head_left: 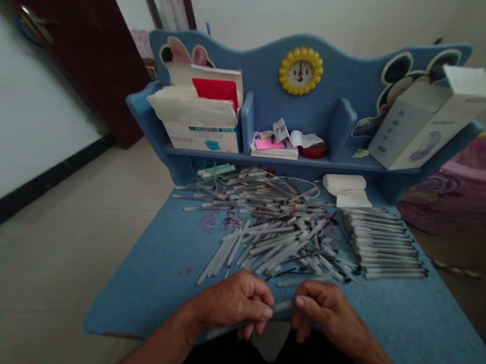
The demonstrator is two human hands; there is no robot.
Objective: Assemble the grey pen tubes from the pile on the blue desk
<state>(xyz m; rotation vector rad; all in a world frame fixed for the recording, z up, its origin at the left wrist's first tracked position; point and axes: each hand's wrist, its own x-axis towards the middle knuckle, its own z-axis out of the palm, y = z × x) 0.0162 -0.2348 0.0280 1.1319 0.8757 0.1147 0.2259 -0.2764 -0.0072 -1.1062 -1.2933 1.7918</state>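
Low over the front edge of the blue desk, a pale translucent pen (282,306) stretches between my two hands. My left hand (241,304) is closed around it, with one end sticking out below the palm. The thumb and fingertips of my right hand (323,311) pinch the other end, which they partly hide. Just beyond my hands lies a loose heap of similar pens and pen parts (279,249), several with black tips. To the right, a row of pens with black ends (390,249) lies side by side.
A raised shelf (292,166) spans the back of the desk (143,288). On it stand a mask box (200,131), a stack of papers (277,147) and a tall white box (420,125). Below is a white paper roll (345,184). A yellow flower clock (301,71) is on the backboard.
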